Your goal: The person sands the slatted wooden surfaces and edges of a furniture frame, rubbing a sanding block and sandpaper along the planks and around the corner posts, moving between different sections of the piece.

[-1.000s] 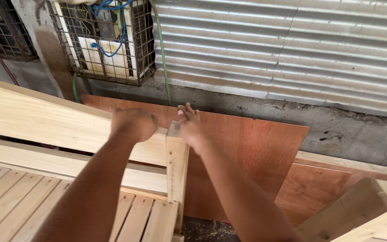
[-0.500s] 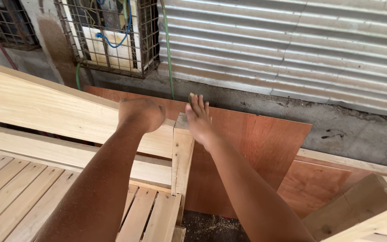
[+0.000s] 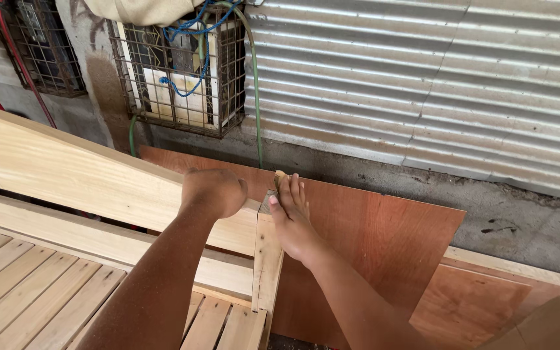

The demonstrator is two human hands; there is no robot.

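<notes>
My left hand (image 3: pixel 212 192) is closed in a fist and rests on the top corner of a pale wooden frame, where a wide plank (image 3: pixel 66 175) meets an upright post (image 3: pixel 267 259). My right hand (image 3: pixel 291 217) lies flat against the post's top end, fingers straight and together, pressing a small greenish piece (image 3: pixel 276 184) against the wood. What the piece is stays unclear. Whether the fist holds anything is hidden.
Wooden slats (image 3: pixel 27 291) fill the frame at lower left. A reddish plywood sheet (image 3: pixel 384 240) leans behind the post. A corrugated metal wall (image 3: pixel 422 84) and a wire cage (image 3: pixel 176 71) with blue cord stand at the back.
Both hands have stayed on the post's top corner. My right hand's fingers have lowered from raised to flat against the wood. The view has shifted slightly.
</notes>
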